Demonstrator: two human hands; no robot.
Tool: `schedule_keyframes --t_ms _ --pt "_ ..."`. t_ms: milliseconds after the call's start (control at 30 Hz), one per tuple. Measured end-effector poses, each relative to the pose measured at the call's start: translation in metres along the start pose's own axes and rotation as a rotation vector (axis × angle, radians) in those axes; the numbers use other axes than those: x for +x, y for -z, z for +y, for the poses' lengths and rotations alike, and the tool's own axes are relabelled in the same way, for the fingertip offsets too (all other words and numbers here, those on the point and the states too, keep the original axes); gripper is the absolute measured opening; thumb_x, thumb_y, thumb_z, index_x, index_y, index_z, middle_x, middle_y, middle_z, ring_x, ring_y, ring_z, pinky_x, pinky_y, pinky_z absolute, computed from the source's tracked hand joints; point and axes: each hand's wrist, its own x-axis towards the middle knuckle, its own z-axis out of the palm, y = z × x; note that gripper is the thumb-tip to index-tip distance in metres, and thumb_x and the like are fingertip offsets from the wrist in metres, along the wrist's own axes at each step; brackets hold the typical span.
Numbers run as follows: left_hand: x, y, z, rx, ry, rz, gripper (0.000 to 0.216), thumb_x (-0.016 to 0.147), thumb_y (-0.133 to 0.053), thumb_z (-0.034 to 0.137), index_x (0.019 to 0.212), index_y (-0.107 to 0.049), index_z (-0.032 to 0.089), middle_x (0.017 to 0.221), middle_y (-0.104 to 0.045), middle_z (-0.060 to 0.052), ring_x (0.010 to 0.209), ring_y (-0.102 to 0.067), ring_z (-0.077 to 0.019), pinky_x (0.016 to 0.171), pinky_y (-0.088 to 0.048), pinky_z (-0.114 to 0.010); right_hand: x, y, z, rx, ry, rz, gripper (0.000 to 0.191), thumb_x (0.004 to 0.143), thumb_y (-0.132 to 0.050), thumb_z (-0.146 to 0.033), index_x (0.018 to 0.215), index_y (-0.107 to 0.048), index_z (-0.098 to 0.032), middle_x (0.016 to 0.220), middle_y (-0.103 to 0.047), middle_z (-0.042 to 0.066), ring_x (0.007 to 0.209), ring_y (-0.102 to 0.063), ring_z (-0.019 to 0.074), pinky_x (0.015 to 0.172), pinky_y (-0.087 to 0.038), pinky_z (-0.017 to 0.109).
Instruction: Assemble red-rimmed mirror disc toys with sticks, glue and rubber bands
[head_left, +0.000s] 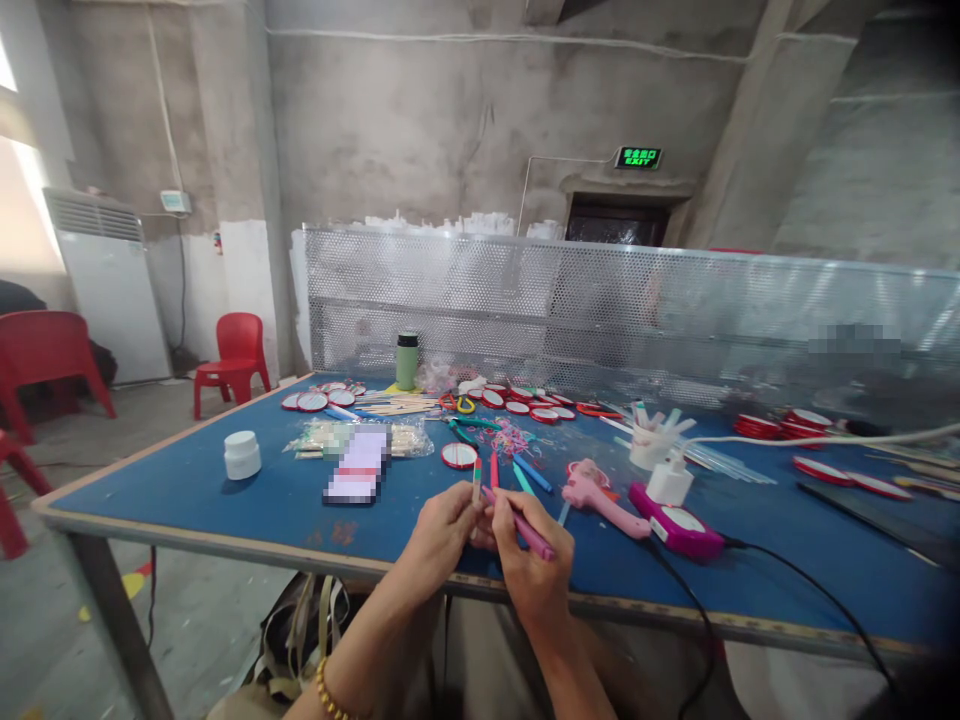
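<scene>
My left hand (444,528) is closed in a pinch around a flat craft stick (477,482) with red and green bands, held upright over the front edge of the blue table (225,490). My right hand (529,555) grips a pink marker (523,527) like a pen, its tip against the stick. Both hands meet just above the table's front rim. Loose coloured sticks (525,470) lie just beyond the hands.
A pink glue gun (604,500), a magenta power strip (675,528) with a white plug and black cable, a cup of sticks (651,440), a white jar (242,454), a green bottle (406,360), red-rimmed discs (459,456), scissors, a perforated metal screen (600,300), red chairs (236,355).
</scene>
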Motion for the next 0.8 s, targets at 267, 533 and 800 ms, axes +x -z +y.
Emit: schedule_keyframes --t_ms 267,533,800 --pt "0.0002 -0.0009 -0.0031 -0.007 -0.013 0.007 0.033 0.091 -0.048 0.045 0.071 -0.047 0.019 0.064 -0.049 0.003 0.061 -0.046 -0.0118 0.058 -0.039 -0.022 -0.0008 -0.0011 0.003 0.01 -0.013 -0.018 0.017 0.093 -0.054 -0.022 0.083 -0.066 -0.018 0.072 -0.07 0.003 0.062 -0.066 0.0137 0.062 -0.053 0.022" --pt "-0.0004 -0.0009 0.0001 -0.039 -0.018 0.005 0.034 0.09 -0.05 0.047 0.07 -0.046 0.019 0.063 -0.05 0.003 0.059 -0.046 -0.0115 0.059 -0.039 -0.022 -0.0003 -0.0011 0.0027 0.018 -0.001 -0.018 0.016 0.092 -0.054 -0.021 0.082 -0.066 -0.018 0.071 -0.07 0.003 0.062 -0.066 0.014 0.063 -0.052 0.022" --pt "0.0008 0.0 -0.001 -0.001 -0.019 0.009 0.032 0.09 -0.048 0.043 0.07 -0.046 0.019 0.063 -0.049 0.003 0.06 -0.045 -0.0116 0.058 -0.038 -0.021 -0.0016 -0.0014 0.0041 0.035 -0.01 -0.029 0.015 0.092 -0.055 -0.02 0.083 -0.066 -0.017 0.072 -0.069 0.002 0.063 -0.065 0.0134 0.064 -0.052 0.022"
